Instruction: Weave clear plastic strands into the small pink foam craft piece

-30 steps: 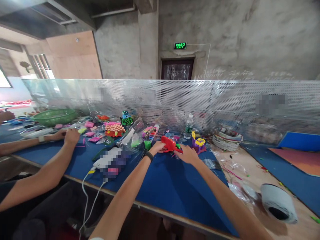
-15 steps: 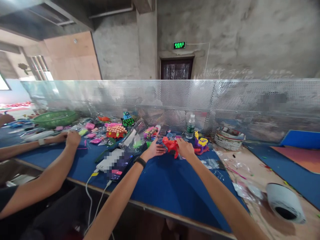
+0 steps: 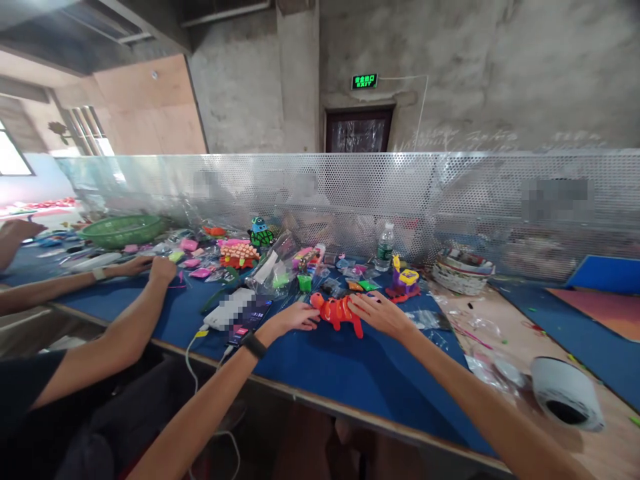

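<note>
While a co-worker's hand (image 3: 163, 268) rests on the blue mat (image 3: 320, 363) at the far left, the green basket (image 3: 120, 230) lies beyond it at about eleven o'clock. Next come pink and green clay packets (image 3: 190, 263), then an orange-and-pink scaled clay figure (image 3: 239, 253) with a green-and-blue clay figure (image 3: 261, 235) behind it. A white power bank (image 3: 231, 308) and a phone (image 3: 250, 319) lie side by side, just at nine o'clock of the left hand (image 3: 295, 317). That hand lies flat, fingers loosely spread, its fingertips (image 3: 314, 325) touching the head end of the red clay animal (image 3: 337, 311). The animal stands upright on the mat at centre, between both hands. At three o'clock of it, the right hand (image 3: 383, 313), fingers extended and unclenched, touches its rear end. At one o'clock of the animal stand a water bottle (image 3: 385, 247) and a purple-and-yellow clay toy (image 3: 404, 283). Farther right sit a woven basket (image 3: 463, 273) and, at the near right edge, a white tape roll (image 3: 567, 403).
</note>
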Action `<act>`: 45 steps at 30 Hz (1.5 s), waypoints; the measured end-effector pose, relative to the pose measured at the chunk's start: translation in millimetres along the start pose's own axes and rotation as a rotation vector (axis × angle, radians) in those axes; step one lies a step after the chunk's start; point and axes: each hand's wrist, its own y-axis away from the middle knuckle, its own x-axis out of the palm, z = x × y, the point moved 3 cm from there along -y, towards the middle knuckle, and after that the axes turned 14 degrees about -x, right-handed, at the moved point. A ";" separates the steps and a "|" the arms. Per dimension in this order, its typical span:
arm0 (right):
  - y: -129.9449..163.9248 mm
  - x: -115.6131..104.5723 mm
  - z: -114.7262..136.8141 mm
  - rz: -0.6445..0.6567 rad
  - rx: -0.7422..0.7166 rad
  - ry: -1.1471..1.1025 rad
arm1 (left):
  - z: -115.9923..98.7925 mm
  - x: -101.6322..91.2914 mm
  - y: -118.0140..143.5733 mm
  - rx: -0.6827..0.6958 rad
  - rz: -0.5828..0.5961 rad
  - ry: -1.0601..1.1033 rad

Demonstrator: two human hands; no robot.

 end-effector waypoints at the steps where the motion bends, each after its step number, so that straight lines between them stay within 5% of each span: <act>1: 5.5 -4.6 0.8 -0.010 0.009 0.005 | 0.2 -5.6 6.5 -0.004 -0.012 -0.038; 4: 33.3 -17.2 0.4 -0.018 0.102 -0.009 | -9.6 -13.3 23.1 0.121 -0.075 -0.298; 7: 69.3 -22.4 -4.0 -0.066 0.296 -0.024 | -24.1 2.7 35.1 0.304 -0.038 -0.427; 13: 113.5 3.8 -16.0 0.128 0.732 -0.315 | -30.6 91.9 50.2 0.522 0.225 -0.671; 17: 123.3 20.3 -17.4 0.136 0.908 -0.413 | -27.8 144.2 51.2 0.778 0.127 -0.916; 20: 130.6 26.9 -15.2 0.111 0.940 -0.459 | -24.6 161.9 42.5 0.908 0.035 -1.107; 24: 138.8 28.6 -12.2 0.089 0.879 -0.454 | -26.1 150.4 31.8 0.986 -0.134 -1.002; 33: 131.9 18.5 -6.9 0.043 0.750 -0.300 | -34.6 83.6 24.4 1.040 -0.460 -0.721; 45: 106.4 2.1 2.3 0.022 0.659 -0.202 | -23.5 70.6 -8.0 0.892 -0.459 -0.718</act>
